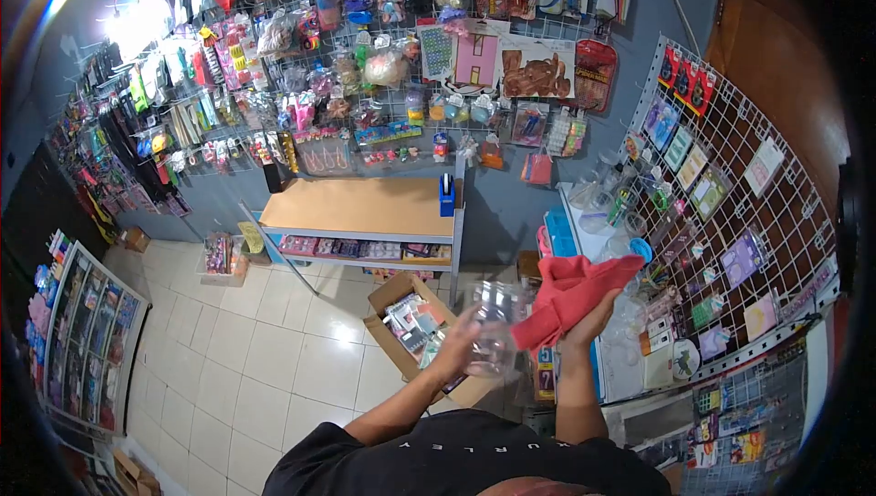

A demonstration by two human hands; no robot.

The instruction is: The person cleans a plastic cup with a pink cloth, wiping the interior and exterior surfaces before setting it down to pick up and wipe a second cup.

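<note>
My left hand (459,343) is wrapped around the side of a clear jar (494,327), which is smeared by motion. My right hand (595,321) grips a folded red cloth (573,297) from below, and one end of the cloth hangs down right at the jar's side. Both things are held up in front of my chest. Below the jar, an open cardboard box (376,300) of packaged goods stands on the floor. Close to my right hand is a white table (620,373) with several clear containers (598,208) on it.
A wooden-topped shelf table (356,204) with a blue tape dispenser (447,195) stands against the back wall. Packaged goods hang on the wall grid. A white wire rack (766,213) rises behind the right table. A display stand (82,341) is at the far left.
</note>
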